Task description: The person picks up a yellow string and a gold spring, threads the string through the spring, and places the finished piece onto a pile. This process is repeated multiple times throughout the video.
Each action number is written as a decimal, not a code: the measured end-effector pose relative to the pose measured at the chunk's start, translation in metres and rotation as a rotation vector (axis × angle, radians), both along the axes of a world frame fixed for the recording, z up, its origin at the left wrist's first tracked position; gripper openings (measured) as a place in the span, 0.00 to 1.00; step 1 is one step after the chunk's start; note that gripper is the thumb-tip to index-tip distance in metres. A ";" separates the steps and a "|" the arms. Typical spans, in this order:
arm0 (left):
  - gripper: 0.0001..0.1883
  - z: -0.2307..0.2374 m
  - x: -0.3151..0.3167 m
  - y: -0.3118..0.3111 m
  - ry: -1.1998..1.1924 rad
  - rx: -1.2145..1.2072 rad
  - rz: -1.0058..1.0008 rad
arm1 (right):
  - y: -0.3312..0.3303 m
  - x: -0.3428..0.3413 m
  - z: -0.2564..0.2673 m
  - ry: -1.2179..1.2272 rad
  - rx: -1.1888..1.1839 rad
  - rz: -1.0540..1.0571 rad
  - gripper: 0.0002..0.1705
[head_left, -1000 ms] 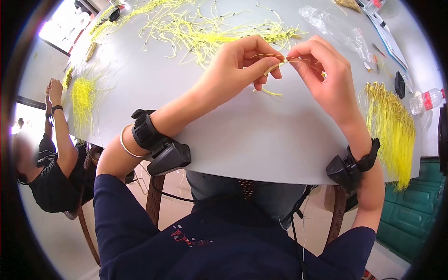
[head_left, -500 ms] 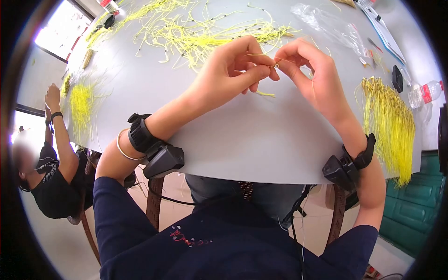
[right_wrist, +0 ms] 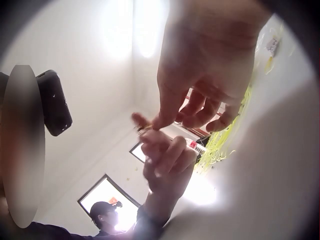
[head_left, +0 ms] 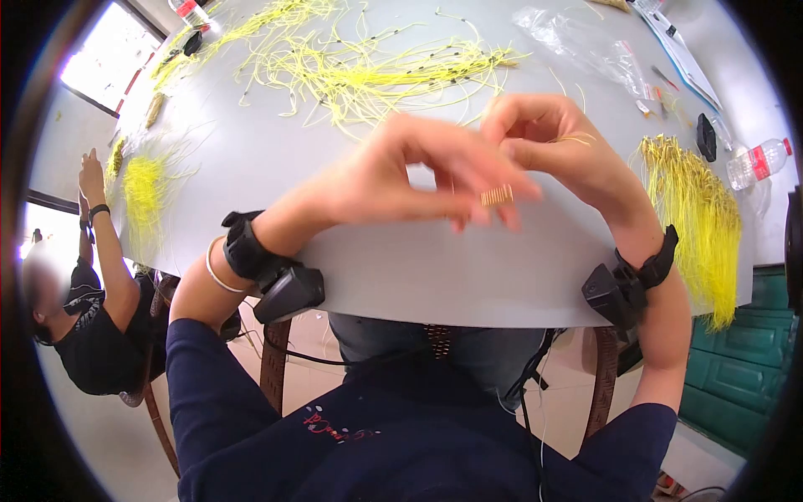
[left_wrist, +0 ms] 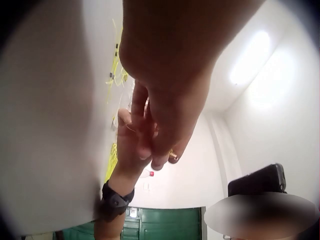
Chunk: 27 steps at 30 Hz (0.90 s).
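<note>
A small gold coil [head_left: 498, 197] is pinched between the fingertips of the left hand [head_left: 401, 176], which is blurred and held over the table. Just behind and right of it, the right hand [head_left: 569, 151] has thumb and fingers curled together on a thin golden strand [head_left: 579, 138]. In the left wrist view the coil [left_wrist: 173, 155] shows at the fingertips of the left hand [left_wrist: 167, 95]. From the right wrist, the right hand's [right_wrist: 205, 80] thumb and index tips appear close to the left hand [right_wrist: 170, 162]. Fingers hide part of the strand.
Tangled yellow cords [head_left: 368, 71] lie at the back of the table [head_left: 401, 276]. A fringed yellow bundle [head_left: 698, 226] is at right, near a bottle [head_left: 759, 164], a black object [head_left: 707, 137] and plastic bags [head_left: 577, 42]. Another person [head_left: 100, 318] sits at left beside more yellow strands [head_left: 144, 192].
The left hand has moved down and right, its fingers turned so the coil shows. The right hand has shifted slightly down; the hands' fingertips no longer meet at the coil as before.
</note>
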<state>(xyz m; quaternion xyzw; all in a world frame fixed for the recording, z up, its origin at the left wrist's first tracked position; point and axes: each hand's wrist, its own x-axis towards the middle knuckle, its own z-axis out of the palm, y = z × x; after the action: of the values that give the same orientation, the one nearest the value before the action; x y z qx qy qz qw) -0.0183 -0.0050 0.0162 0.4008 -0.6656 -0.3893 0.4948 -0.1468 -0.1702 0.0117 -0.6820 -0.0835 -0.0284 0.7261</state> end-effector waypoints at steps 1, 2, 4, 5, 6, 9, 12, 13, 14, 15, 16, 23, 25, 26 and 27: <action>0.13 0.002 -0.005 0.002 0.001 -0.003 -0.002 | -0.002 0.000 0.001 0.001 -0.003 -0.002 0.07; 0.12 0.004 -0.010 0.004 -0.061 0.034 -0.133 | -0.003 0.000 0.001 0.031 -0.145 0.001 0.07; 0.11 0.006 -0.020 0.008 -0.123 0.071 -0.266 | -0.003 0.001 -0.002 0.086 -0.272 -0.055 0.06; 0.10 0.007 -0.025 0.009 -0.116 0.065 -0.307 | -0.004 0.001 -0.003 0.088 -0.272 -0.056 0.06; 0.10 0.007 -0.029 0.011 -0.109 0.059 -0.347 | -0.005 0.002 -0.003 0.110 -0.366 -0.188 0.06; 0.11 0.006 -0.037 0.016 -0.090 -0.019 -0.463 | -0.010 0.006 -0.008 0.078 -0.519 -0.412 0.04; 0.09 0.005 -0.044 0.022 -0.102 -0.005 -0.562 | -0.022 0.011 -0.016 -0.094 -0.871 -0.668 0.04; 0.09 0.004 -0.045 0.023 -0.134 -0.013 -0.611 | -0.024 0.011 -0.018 -0.094 -0.871 -0.668 0.04; 0.08 -0.001 -0.045 0.024 -0.153 -0.019 -0.612 | -0.024 0.013 -0.019 -0.123 -0.882 -0.718 0.05; 0.08 -0.001 -0.045 0.024 -0.152 -0.018 -0.606 | -0.023 0.015 -0.020 -0.151 -0.892 -0.766 0.05; 0.08 -0.002 -0.043 0.023 -0.142 0.002 -0.582 | -0.023 0.015 -0.021 -0.152 -0.891 -0.760 0.05; 0.08 0.005 -0.039 0.021 -0.136 0.037 -0.455 | -0.008 0.016 -0.018 -0.472 -1.146 -0.458 0.12; 0.10 0.004 -0.039 0.021 -0.135 0.043 -0.457 | 0.005 0.018 -0.018 -0.492 -1.110 -0.368 0.13; 0.11 0.003 -0.040 0.021 -0.134 0.049 -0.461 | 0.010 0.019 -0.018 -0.473 -1.071 -0.339 0.12; 0.11 0.003 -0.040 0.021 -0.133 0.049 -0.461 | 0.013 0.021 -0.019 -0.453 -1.031 -0.309 0.11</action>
<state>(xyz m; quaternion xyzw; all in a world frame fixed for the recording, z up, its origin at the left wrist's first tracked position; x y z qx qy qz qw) -0.0579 0.0156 0.0191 0.2750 -0.7610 -0.4806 0.3382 -0.1262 -0.1577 -0.0074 -0.9284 -0.1393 -0.2350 0.2518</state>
